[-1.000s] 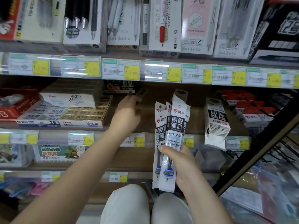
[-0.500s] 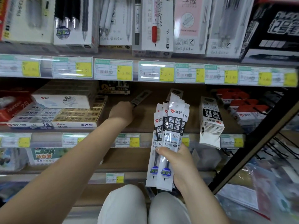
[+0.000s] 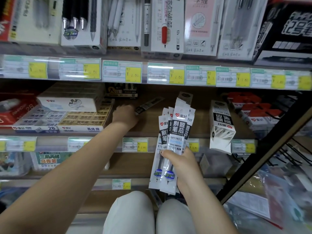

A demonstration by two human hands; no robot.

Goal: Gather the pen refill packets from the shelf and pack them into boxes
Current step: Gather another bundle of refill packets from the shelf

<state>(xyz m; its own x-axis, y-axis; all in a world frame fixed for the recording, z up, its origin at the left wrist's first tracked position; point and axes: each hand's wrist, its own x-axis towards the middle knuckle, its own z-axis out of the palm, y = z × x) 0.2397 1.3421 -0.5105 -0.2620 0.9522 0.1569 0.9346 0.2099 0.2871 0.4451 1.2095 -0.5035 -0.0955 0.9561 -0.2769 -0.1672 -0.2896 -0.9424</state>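
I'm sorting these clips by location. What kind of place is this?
Most likely a stationery shop aisle: yellow price tags line the shelf edges, boxed pens and erasers fill the shelves, and the right hand holds pen refill packets.

Wooden store shelves (image 3: 199,105) with yellow price tags (image 3: 133,74) hold boxed stationery; a black rack post (image 3: 270,146) stands right.

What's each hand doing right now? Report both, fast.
Left hand: grips a dark refill packet lying on the shelf.
Right hand: holds a bunch of refill packets upright.
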